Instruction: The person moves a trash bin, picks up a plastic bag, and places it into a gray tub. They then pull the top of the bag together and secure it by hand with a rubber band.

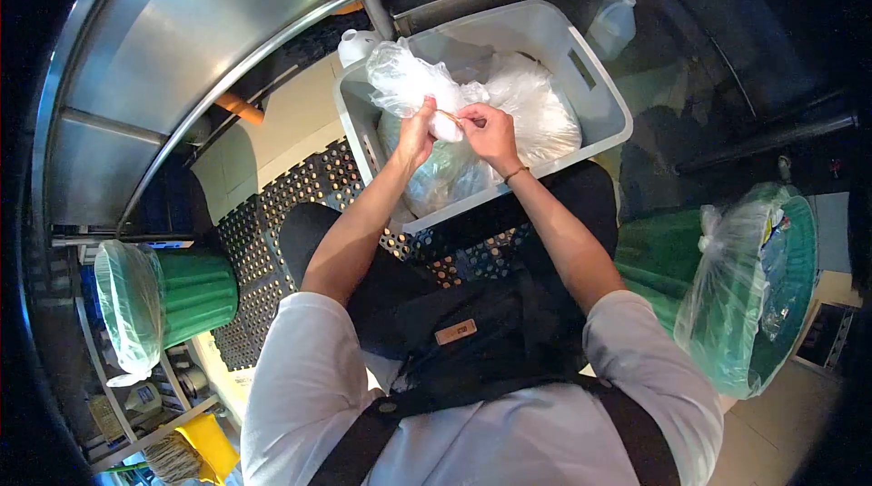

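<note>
My left hand [417, 133] is closed round the gathered neck of a clear plastic bag [404, 77], whose loose, crumpled top flares out above the fist. With fingers pinched, my right hand [491, 137] holds a thin orange-brown rubber band [446, 114] that stretches across to the bunched plastic at my left hand. Both hands are over a grey plastic tub [599, 95]. Inside the tub, a full bag of white contents [536, 104] fills the right side, and more clear plastic [445, 179] lies below my hands.
A green bin [195, 295] with a plastic liner stands at left, another lined green bin [658, 259] at right. White jugs [356, 46] are by the tub's corners. A perforated black mat [259, 250] covers the floor; a metal bar [222, 86] runs along the upper left.
</note>
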A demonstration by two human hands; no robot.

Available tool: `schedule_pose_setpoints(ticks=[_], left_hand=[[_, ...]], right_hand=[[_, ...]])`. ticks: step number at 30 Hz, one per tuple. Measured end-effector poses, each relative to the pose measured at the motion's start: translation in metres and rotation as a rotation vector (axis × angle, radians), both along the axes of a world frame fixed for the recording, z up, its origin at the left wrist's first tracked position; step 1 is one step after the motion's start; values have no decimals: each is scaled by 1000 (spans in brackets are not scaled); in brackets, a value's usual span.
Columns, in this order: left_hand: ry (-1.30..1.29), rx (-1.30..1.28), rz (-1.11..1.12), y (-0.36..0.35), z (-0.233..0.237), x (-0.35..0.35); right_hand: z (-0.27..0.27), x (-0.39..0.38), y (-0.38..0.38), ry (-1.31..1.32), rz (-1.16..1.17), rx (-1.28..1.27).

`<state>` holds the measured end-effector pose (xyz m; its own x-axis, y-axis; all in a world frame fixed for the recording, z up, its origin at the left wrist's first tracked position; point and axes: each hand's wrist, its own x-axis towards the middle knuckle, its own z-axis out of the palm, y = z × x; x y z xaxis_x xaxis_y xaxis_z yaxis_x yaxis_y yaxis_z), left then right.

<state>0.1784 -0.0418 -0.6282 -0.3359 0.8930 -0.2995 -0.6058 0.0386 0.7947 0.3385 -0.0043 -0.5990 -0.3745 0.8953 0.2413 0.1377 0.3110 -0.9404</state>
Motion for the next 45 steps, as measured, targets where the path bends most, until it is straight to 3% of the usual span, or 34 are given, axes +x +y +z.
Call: schedule_pose_setpoints(ticks=[5, 8, 18, 21, 24, 33, 36, 38, 41, 45], left_hand=[[35, -53, 20, -2, 23, 10], [-3, -70, -41, 1, 11, 0], [-35, -1, 71, 7, 14, 8], [98, 68, 106, 7, 17, 18], [140, 229, 158, 8, 20, 27], [262, 104, 207, 16, 21, 34], [410, -20, 270, 17, 20, 35], [560, -18, 195, 15, 22, 36], [695, -122, 134, 13, 26, 35], [543, 70, -51, 17, 24, 22]], right_hand=[[1, 0, 0, -51, -22, 9], [3, 4, -1, -71, 41, 156], [6, 1, -6, -149, 145, 253], [6, 1, -5, -43, 112, 77], [11, 6, -7, -264, 89, 110], [-11, 0, -4, -21, 164, -223], [-6, 1, 0, 36, 242, -292], [-8, 3, 3, 49, 263, -615], [13, 6, -3, 124, 255, -710], [8, 21, 9, 278, 364, -869]])
